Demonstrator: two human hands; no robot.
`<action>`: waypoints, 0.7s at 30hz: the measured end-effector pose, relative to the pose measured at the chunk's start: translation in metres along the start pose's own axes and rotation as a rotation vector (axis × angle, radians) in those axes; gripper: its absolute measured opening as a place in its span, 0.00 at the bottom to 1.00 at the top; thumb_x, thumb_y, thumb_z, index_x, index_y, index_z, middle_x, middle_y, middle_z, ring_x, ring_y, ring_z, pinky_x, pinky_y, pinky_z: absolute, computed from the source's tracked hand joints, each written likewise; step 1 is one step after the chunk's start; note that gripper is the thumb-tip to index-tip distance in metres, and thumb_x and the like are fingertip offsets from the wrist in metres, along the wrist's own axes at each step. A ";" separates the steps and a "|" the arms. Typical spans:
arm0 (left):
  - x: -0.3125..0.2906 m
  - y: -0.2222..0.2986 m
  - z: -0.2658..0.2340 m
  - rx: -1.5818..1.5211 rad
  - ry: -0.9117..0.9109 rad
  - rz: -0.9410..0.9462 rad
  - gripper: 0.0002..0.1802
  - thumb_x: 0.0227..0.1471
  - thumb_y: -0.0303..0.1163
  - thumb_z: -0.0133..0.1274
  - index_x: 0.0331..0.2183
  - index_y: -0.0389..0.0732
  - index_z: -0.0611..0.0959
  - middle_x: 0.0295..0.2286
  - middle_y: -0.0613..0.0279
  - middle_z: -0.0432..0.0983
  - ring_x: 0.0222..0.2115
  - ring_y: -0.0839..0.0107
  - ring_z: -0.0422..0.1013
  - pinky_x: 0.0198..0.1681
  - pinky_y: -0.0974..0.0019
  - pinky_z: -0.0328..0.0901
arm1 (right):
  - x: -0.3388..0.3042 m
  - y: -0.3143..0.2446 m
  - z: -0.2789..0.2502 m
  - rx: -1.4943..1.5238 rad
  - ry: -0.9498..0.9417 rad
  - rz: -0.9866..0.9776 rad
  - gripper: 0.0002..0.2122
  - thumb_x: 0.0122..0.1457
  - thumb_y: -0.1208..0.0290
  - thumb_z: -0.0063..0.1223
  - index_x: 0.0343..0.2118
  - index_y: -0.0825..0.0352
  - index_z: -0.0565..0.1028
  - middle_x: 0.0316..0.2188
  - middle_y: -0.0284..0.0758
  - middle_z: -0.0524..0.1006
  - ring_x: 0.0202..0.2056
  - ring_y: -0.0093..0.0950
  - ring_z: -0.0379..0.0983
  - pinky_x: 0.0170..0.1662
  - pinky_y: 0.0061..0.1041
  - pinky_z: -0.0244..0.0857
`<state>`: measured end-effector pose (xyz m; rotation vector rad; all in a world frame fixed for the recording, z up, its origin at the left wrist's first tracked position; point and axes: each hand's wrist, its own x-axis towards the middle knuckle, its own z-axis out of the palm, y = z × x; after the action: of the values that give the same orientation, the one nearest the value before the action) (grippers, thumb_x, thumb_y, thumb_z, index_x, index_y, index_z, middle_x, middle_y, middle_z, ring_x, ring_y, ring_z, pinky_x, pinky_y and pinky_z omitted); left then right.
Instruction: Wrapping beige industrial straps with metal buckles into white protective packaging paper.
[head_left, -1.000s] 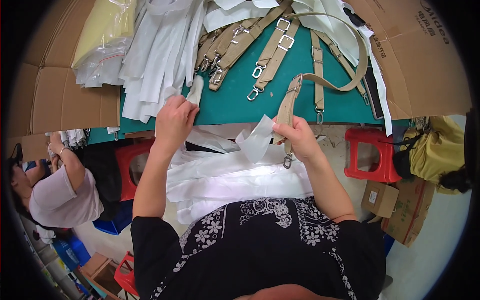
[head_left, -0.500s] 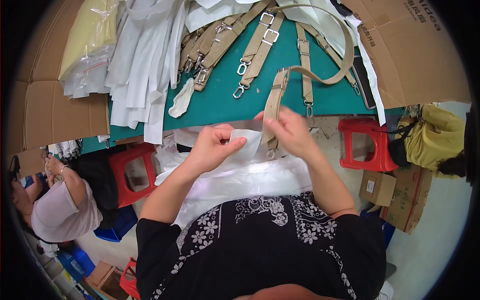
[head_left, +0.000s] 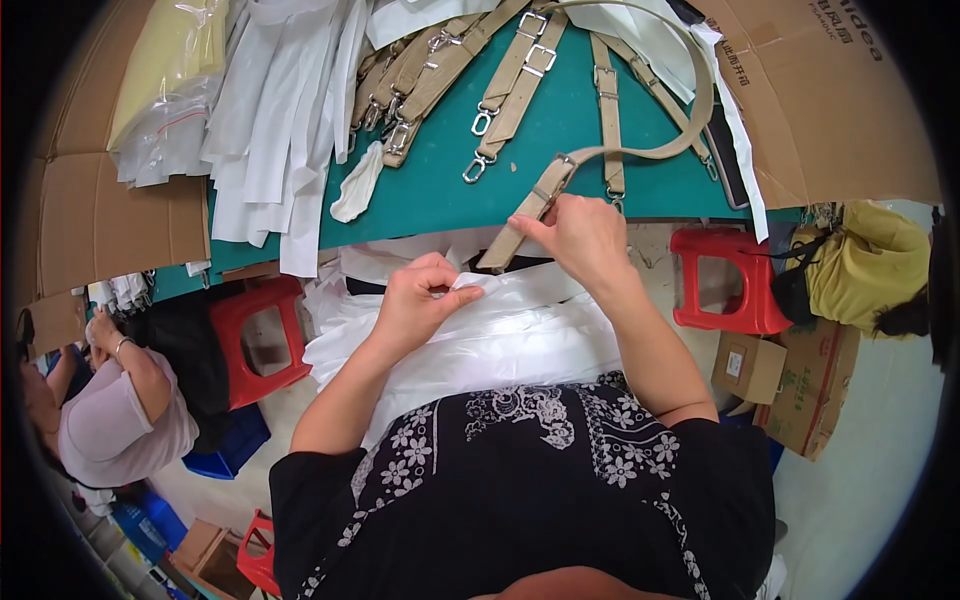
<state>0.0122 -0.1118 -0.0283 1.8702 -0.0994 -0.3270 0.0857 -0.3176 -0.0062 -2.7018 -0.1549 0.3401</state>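
Note:
My right hand (head_left: pixel 588 238) grips a tan strap (head_left: pixel 535 205) near its metal buckle, thumb pressed on the flat side. From there the strap loops out over the green table and back towards the far edge. Its near end points down and left, close to my left hand. Between the thumb and fingers of my left hand (head_left: pixel 415 308) is a small white sheet (head_left: pixel 474 282), partly hidden and folded. White wrapping strips (head_left: pixel 470 345) cover my lap below both hands.
More tan straps with buckles and clasps (head_left: pixel 525 75) lie on the green table (head_left: pixel 420 200). White strips (head_left: pixel 275 130) and a clear bag (head_left: pixel 170 90) hang at left. A crumpled white cloth (head_left: pixel 357 185) lies near them. Red stools (head_left: pixel 730 280), cartons (head_left: pixel 748 367) and another person (head_left: pixel 125 410) surround the table.
My right hand has tilted the strap, so its near end swings left towards my left hand. The white sheet is less spread out and shows smaller in my left fingers.

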 end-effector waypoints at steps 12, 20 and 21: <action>-0.009 -0.001 -0.007 -0.159 0.082 0.014 0.06 0.39 0.22 0.59 0.27 0.36 0.82 0.25 0.60 0.78 0.26 0.80 0.71 0.31 0.77 0.65 | -0.024 -0.005 -0.050 1.629 -0.161 -0.087 0.14 0.59 0.72 0.40 0.47 0.63 0.56 0.36 0.41 0.72 0.35 0.34 0.74 0.37 0.31 0.71; -0.004 0.010 0.000 -0.010 0.116 0.136 0.05 0.38 0.22 0.59 0.25 0.36 0.82 0.21 0.62 0.77 0.21 0.80 0.71 0.25 0.77 0.65 | -0.021 -0.015 -0.050 1.460 -0.182 -0.172 0.19 0.56 0.78 0.44 0.49 0.65 0.54 0.35 0.43 0.72 0.35 0.33 0.73 0.37 0.30 0.72; -0.005 0.011 0.000 -0.010 0.116 0.135 0.05 0.38 0.22 0.59 0.25 0.36 0.82 0.21 0.62 0.77 0.21 0.80 0.71 0.25 0.77 0.65 | -0.020 -0.015 -0.049 1.461 -0.183 -0.171 0.19 0.56 0.78 0.44 0.49 0.65 0.54 0.35 0.43 0.72 0.35 0.33 0.73 0.37 0.30 0.72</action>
<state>0.0087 -0.1136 -0.0174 1.8581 -0.1437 -0.1258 0.0780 -0.3257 0.0475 -1.2089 -0.1122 0.4110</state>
